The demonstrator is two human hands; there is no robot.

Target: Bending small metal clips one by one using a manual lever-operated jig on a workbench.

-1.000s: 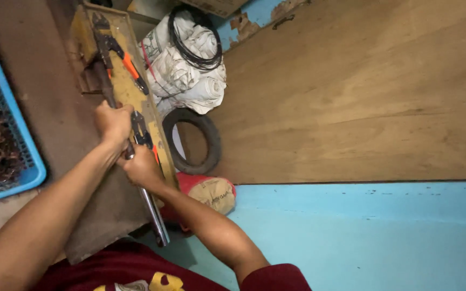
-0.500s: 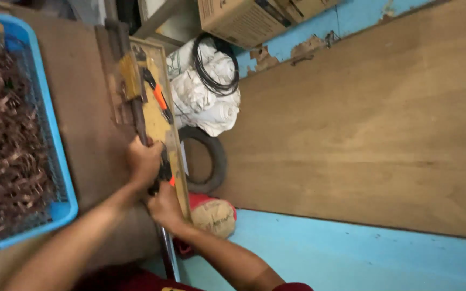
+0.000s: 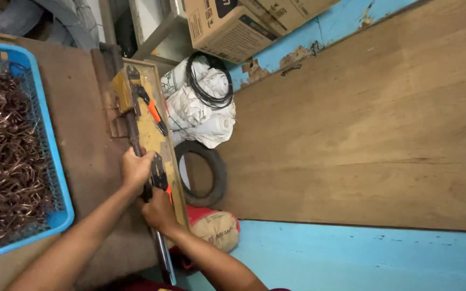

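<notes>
Both hands were clamped on the lever [image 3: 148,178] of the bench jig [image 3: 152,134], left hand [image 3: 136,170] gripping above and right hand [image 3: 158,210] below, beside the blue basket [image 3: 55,178] of bent wire [image 3: 6,161], apparently mid-stroke, where a steady, straight pull seemed needed.

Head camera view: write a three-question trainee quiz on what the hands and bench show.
1. True or false: both hands grip the long metal lever.
2. What fills the blue basket? A) bent copper wire B) bolts C) sawdust
3. Name the dark ring on the floor beside the bench.

Key: 1 true: left hand and right hand both hold it. 2 A, copper wire. 3 a small tyre.
</notes>
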